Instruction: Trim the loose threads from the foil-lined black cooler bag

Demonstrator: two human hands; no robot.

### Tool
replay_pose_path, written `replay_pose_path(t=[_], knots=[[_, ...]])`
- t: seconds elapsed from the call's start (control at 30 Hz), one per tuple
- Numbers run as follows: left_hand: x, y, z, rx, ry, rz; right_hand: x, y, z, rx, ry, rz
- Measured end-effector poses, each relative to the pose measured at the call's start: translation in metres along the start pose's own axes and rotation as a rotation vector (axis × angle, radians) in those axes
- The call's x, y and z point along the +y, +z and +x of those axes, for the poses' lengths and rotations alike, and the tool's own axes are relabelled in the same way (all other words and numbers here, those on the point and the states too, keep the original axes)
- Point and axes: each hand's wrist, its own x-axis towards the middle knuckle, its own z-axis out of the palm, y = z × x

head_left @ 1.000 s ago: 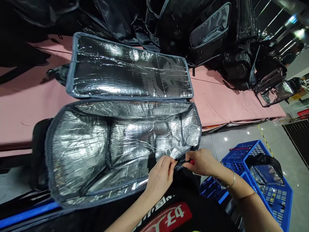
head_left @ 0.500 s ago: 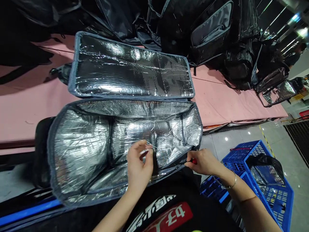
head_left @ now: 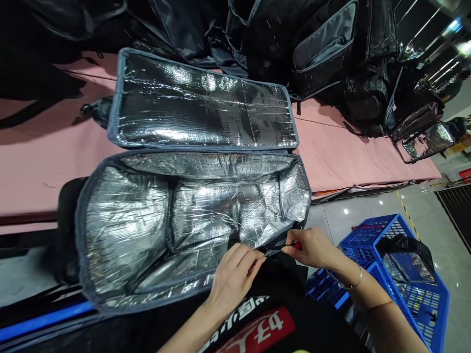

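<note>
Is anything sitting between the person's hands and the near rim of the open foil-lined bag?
Nothing visible does. The left hand and the right hand are both already on the near rim of the foil-lined bag, pinching it close together. The right hand also holds a small red-handled tool at the edge.

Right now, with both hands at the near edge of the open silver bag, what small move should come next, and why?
Probably snip at the pinched spot: the left hand pinches the near rim of the foil-lined bag, and the right hand holds a red-handled tool right beside it.
</note>
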Motion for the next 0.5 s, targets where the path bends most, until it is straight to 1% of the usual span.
replay_pose_path(t=[0.1,0.33,0.5], knots=[[0.0,0.003,-0.001,0.039,0.073,0.062,-0.001,0.001,-0.002,0.013,-0.004,-0.011],[-0.002,0.008,-0.002,0.099,0.176,0.201,-0.006,0.008,-0.004,0.041,-0.047,-0.075],[-0.003,0.009,-0.004,0.091,0.182,0.237,-0.008,0.014,-0.004,0.041,-0.088,-0.138]])
